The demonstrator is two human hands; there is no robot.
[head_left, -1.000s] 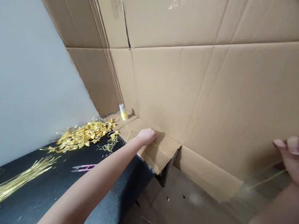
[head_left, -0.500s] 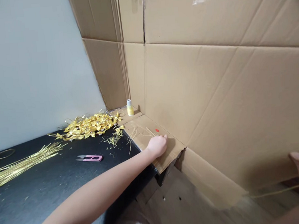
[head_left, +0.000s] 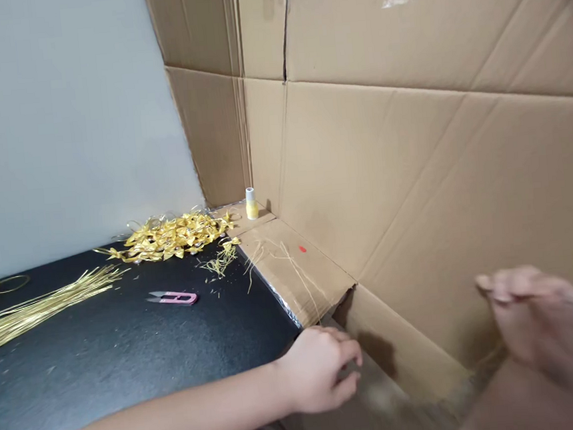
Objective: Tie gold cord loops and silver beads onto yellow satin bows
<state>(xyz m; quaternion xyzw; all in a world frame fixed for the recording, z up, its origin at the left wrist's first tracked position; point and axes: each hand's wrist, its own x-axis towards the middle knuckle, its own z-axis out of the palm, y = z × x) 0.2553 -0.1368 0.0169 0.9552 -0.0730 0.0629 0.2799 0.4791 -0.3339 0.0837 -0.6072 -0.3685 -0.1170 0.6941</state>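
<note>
My left hand (head_left: 325, 369) hangs just off the front corner of the cardboard ledge (head_left: 271, 263). Its fingers are curled, with a gap between thumb and forefinger and nothing visible in it. Thin tan threads (head_left: 298, 267) lie loose across the ledge, one running down to the edge beside this hand. My right hand (head_left: 542, 326), smeared by motion, is raised at the right before the cardboard wall. Its fingers are pinched together, and a faint strand of thread (head_left: 492, 356) shows beside the wrist.
On the black table (head_left: 218, 348) are a heap of gold ribbon bows (head_left: 173, 237), gold wire ties (head_left: 48, 309), pink thread snips (head_left: 173, 298) and short clippings (head_left: 223, 261). A thread spool (head_left: 251, 205) stands at the ledge's back. Tall cardboard walls (head_left: 387, 166) close off the right.
My left hand has left the ledge, moving down towards me, and its fingers have loosened. My right hand has moved left and further into view. Threads once under the left hand now show.
</note>
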